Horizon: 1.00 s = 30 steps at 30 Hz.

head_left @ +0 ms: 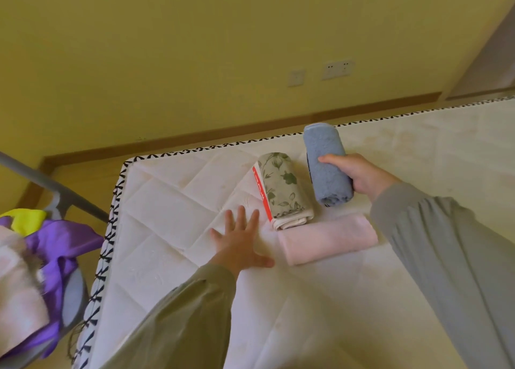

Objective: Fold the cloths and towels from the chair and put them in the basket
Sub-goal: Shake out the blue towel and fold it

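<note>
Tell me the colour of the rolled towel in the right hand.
Blue: the towel shows best in the head view.

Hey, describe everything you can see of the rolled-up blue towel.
The rolled blue terry towel is a tight, fluffy cylinder whose spiral end faces the camera; a dark edge shows along its left side. It points away from the person over the white quilted mattress; whether it rests there or is lifted is unclear. The right hand grips its near half, thumb across the top. It is right of the folded floral cloth and beyond the folded pink towel, touching neither.
</note>
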### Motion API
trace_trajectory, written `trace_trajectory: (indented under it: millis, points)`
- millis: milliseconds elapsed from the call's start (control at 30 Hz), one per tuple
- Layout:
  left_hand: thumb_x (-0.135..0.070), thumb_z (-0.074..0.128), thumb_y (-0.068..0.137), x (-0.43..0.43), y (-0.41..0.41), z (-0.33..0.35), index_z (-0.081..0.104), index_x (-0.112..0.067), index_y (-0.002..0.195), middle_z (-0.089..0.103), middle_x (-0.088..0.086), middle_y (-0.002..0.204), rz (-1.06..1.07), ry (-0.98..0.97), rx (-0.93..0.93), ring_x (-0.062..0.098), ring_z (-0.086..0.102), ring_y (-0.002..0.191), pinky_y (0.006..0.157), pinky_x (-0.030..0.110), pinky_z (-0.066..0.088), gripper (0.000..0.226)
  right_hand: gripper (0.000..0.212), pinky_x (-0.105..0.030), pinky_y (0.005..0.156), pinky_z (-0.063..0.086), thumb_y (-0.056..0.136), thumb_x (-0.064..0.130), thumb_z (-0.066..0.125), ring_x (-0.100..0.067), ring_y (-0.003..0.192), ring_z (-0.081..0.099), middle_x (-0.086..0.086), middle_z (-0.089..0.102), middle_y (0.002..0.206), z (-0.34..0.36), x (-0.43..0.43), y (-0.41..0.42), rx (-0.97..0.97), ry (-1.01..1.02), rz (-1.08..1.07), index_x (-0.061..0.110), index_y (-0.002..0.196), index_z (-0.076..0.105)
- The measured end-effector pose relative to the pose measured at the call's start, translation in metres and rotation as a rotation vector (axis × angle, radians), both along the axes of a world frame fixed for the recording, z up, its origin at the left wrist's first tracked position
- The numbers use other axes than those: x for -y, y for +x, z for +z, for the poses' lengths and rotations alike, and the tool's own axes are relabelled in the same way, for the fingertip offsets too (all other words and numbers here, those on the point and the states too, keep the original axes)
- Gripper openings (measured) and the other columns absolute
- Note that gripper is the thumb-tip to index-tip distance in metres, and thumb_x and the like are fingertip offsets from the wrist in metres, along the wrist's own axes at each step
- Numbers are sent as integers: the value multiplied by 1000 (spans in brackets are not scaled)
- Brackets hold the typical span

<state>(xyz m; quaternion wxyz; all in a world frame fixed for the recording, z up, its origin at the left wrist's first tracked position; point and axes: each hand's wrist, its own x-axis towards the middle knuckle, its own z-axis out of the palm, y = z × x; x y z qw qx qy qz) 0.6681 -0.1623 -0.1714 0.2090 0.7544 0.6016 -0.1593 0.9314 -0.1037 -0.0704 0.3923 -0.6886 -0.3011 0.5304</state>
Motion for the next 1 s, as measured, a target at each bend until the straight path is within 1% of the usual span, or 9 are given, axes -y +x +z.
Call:
trace_trajectory:
  millis: [133, 333, 533, 667, 733, 767, 867, 933, 1000]
  points:
    - [-80, 64, 58, 0, -3, -2, -25, -38, 144, -33, 0, 153, -38, 11, -28, 32, -32, 139, 106, 69, 1, 131, 24, -26, 54, 46, 76, 24, 76, -18, 67, 66, -7, 68, 79, -29, -6, -4, 92, -96, 114, 8, 82, 60]
    - [-80, 64, 58, -2, -5, -4, -26, -37, 143, -34, 1, 152, -46, -1, -9, 33, -34, 137, 106, 69, -4, 131, 27, -28, 59, 49, 78, 24, 75, -22, 75, 66, -11, 67, 88, -40, -12, 2, 113, -182, 220, 6, 90, 58]
    - [-82, 62, 57, -3, -5, -5, -27, -37, 143, -36, 1, 151, -47, -16, -8, 33, -36, 136, 105, 70, -5, 132, 46, -33, 79, 52, 76, 36, 76, -25, 93, 66, -13, 67, 104, -46, -8, 5, 118, -182, 243, 4, 105, 60]
    - [-82, 63, 56, -3, -5, -7, -26, -38, 143, -36, 1, 151, -43, -17, 2, 33, -35, 136, 105, 70, -4, 132, 48, -31, 70, 52, 72, 43, 77, -22, 85, 67, -15, 68, 105, -53, -1, 4, 137, -123, 187, 6, 98, 62]
    - [-82, 63, 56, -4, -5, -7, -26, -38, 144, -35, 1, 152, -44, -13, 0, 33, -35, 136, 105, 70, -5, 132, 50, -29, 69, 51, 72, 48, 76, -21, 83, 66, -14, 67, 107, -53, -1, 3, 245, -95, 198, 7, 97, 61]
    - [-82, 63, 55, -4, -4, -8, -25, -38, 144, -35, 1, 152, -43, -12, 3, 33, -35, 136, 105, 70, -5, 133, 54, -30, 72, 50, 73, 49, 74, -21, 87, 65, -13, 66, 111, -52, -2, 2, 353, -64, 213, 7, 104, 60]
    - [-82, 63, 54, -4, -4, -10, -26, -39, 143, -35, 0, 152, -43, -15, 13, 32, -36, 136, 104, 70, -7, 133, 68, -36, 96, 42, 86, 41, 62, -28, 123, 48, -11, 44, 141, -49, -4, 0, 735, 136, 277, 14, 142, 35]
    - [-83, 63, 54, -3, -5, -10, -26, -39, 143, -35, 0, 152, -47, -13, 11, 32, -36, 135, 104, 70, -8, 133, 64, -39, 107, 33, 91, 33, 51, -28, 134, 34, -8, 31, 150, -50, 0, -5, 887, 238, 370, 19, 148, 25]
    - [-84, 62, 54, -4, -6, -10, -26, -39, 143, -35, 0, 152, -46, -8, 10, 32, -36, 136, 104, 70, -8, 132, 61, -39, 110, 28, 94, 31, 43, -28, 138, 27, -5, 21, 156, -54, 4, -8, 922, 215, 451, 23, 150, 20]
